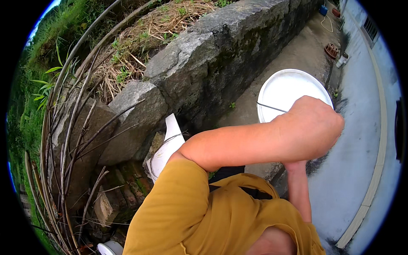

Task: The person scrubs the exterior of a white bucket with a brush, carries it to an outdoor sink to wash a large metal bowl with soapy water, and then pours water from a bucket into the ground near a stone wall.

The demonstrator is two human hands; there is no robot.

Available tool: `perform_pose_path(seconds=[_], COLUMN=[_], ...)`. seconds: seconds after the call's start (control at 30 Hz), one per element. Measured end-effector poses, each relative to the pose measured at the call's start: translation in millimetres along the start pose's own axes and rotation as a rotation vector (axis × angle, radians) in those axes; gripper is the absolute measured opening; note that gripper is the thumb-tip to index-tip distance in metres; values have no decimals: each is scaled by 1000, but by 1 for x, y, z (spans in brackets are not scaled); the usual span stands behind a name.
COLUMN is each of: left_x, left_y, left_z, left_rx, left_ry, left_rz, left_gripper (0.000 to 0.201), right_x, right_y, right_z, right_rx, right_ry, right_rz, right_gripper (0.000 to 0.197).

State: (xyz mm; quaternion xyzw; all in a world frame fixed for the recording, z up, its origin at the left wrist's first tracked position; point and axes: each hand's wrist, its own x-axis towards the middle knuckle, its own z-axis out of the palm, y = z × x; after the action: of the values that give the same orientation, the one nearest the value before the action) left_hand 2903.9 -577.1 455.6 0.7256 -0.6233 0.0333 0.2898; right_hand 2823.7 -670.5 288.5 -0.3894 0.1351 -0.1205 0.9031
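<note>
My left hand (315, 124) reaches across my body to the right, its forearm bare below a mustard-yellow sleeve. The fingers are curled into a fist. A thin dark wire (272, 107) runs from the left rim of a round white bucket (278, 87) into this fist. The bucket's flat white top sits just beyond the hand, which covers its near right part. My right forearm (299, 191) rises from below and passes behind the left wrist. The right hand itself is hidden there, so its fingers and anything in them do not show.
A rough stone wall (191, 55) runs along the left, with bundled dry branches (66, 148) nearer. A curved white plastic piece (168, 146) lies by stacked bricks (123, 187). A pale blue wall (357, 170) borders the right. A perforated brick (331, 50) lies farther along the concrete path (293, 46).
</note>
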Motion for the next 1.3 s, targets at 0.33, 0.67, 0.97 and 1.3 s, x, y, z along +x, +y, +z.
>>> perform_pose_path(seconds=[0.33, 0.67, 0.97, 1.3], left_x=[83, 72, 2, -147], left_y=[-155, -306, -450, -492], left_z=[-161, -258, -264, -275], left_rx=[385, 765, 876, 731], left_ry=[-79, 333, 840, 1153], left_rz=[-272, -721, -999, -1216], left_gripper=[13, 10, 24, 22], right_x=[255, 489, 598, 591], right_y=[-50, -12, 80, 168], right_z=[88, 293, 376, 456], right_rx=[73, 42, -439, -833], right_ry=[-45, -744, -614, -813], right_rz=[53, 707, 1093, 981], right_gripper=[49, 57, 66, 51])
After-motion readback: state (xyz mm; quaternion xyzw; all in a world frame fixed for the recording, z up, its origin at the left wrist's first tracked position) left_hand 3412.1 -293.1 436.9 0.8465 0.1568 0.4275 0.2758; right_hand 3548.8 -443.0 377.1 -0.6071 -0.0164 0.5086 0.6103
